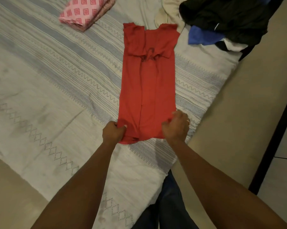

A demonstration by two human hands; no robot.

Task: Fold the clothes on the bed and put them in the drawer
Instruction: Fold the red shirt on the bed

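Note:
A red shirt (pixel 147 83) lies flat on the bed, its sides folded inward into a long narrow strip, collar end far from me. My left hand (pixel 113 132) grips the near left corner of its hem. My right hand (pixel 175 128) grips the near right corner, fingers curled into the cloth. A folded pink patterned garment (pixel 85 11) rests at the far left of the bed. A heap of unfolded clothes lies at the far right: a black garment (pixel 225 15), a blue one (pixel 202 36) and a cream one (pixel 169 12).
The bed carries a white and grey patterned cover (pixel 57 83). Its right edge (pixel 222 123) runs diagonally beside me, with a dark strip and tiled floor (pixel 281 162) beyond. My legs in dark trousers (pixel 169 204) stand against the near corner. No drawer is in view.

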